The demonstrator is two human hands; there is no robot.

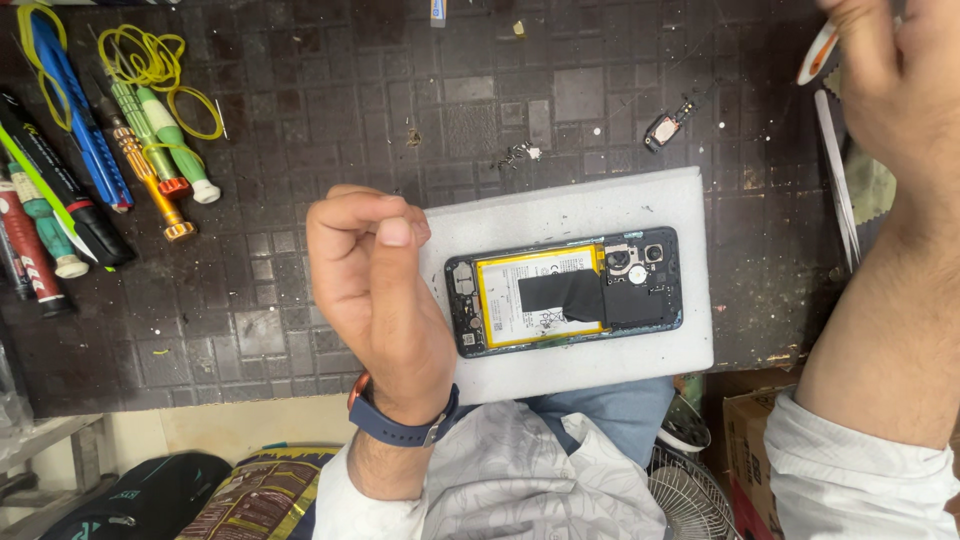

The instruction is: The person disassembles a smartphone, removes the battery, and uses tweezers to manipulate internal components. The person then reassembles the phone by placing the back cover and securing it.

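An opened smartphone [565, 290] lies back-up on a white foam pad [570, 205], showing its yellow-edged battery, black tape and camera modules. My left hand [370, 275] hovers just left of the phone, fingers curled into a loose fist with the thumb pressed on them; nothing shows in it. A blue-strapped watch sits on that wrist. My right hand [895, 75] is raised at the top right corner, fingers closed around a small white and orange tool [817, 52].
Several screwdrivers [150, 140] and yellow rubber bands [150, 55] lie at the left on the dark gridded mat [300, 120]. A small loose phone part [662, 128] and tiny screws [520, 153] rest behind the pad. Metal tweezers [838, 185] lie at the right.
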